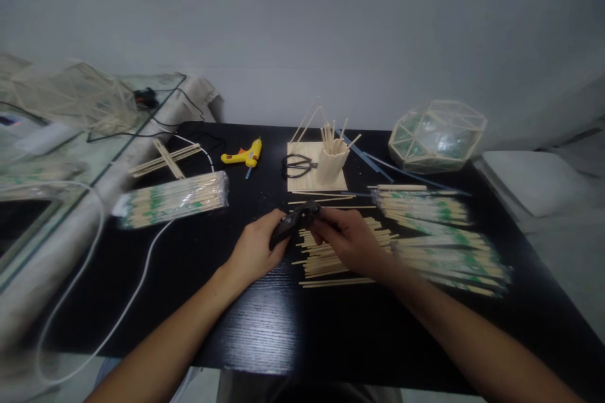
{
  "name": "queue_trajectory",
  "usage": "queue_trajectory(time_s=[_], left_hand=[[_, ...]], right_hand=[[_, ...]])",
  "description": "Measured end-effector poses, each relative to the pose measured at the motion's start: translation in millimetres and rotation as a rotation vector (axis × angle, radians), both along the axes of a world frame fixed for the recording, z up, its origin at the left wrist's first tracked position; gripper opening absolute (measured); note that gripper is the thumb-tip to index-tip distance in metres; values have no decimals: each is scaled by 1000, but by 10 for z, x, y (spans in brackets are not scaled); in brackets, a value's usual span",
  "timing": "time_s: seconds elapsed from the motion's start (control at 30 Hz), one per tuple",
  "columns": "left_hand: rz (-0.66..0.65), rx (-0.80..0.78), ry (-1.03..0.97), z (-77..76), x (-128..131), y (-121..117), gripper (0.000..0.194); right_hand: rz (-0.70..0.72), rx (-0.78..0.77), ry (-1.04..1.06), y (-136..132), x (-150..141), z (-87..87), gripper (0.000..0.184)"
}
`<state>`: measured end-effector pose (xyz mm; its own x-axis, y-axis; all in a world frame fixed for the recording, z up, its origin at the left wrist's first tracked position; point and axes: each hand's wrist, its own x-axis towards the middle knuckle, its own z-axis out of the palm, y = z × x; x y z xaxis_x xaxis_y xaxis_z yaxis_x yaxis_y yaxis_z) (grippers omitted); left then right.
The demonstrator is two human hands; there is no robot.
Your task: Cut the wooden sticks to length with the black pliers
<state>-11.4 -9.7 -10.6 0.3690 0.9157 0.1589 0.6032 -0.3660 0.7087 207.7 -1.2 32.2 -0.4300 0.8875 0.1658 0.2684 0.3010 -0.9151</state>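
Above the middle of the black table, my left hand [258, 242] is closed around one arm of a black pliers-like tool [299, 217]. My right hand [352, 239] is closed at the tool's other side, where a dark part runs between its fingers; the fingertips are partly hidden. Beneath and beside my right hand lies a loose spread of thin wooden sticks [326, 258]. Just beyond the tool, a wooden board [297, 184] carries a wooden cup [331, 167] full of upright sticks and a pair of black-handled scissors [299, 167].
A yellow glue gun [243, 156] lies back left, near a plastic-wrapped stick bundle [174, 198] and a white cable [146, 264]. More wrapped bundles [449, 255] are at right. A faceted stick-framed shape [437, 136] stands back right, near blue strips [373, 164].
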Motion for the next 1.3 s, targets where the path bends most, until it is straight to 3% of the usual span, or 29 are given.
queue_trajectory(time_s=[0.33, 0.6, 1.07, 1.17, 1.3], left_hand=[[-87, -20, -58, 69, -10, 7, 15], [-89, -69, -60, 79, -5, 0, 6], [-34, -119, 19, 74, 1, -2, 8], [-27, -102, 20, 47, -5, 10, 7], [-12, -54, 28, 20, -9, 27, 6]], right_hand=[[231, -577, 304, 64, 79, -52, 42], [237, -786, 448, 65, 82, -95, 37], [132, -745, 406, 78, 60, -55, 41], [95, -630, 324, 74, 39, -30, 42], [-50, -308, 198, 40, -22, -24, 29]])
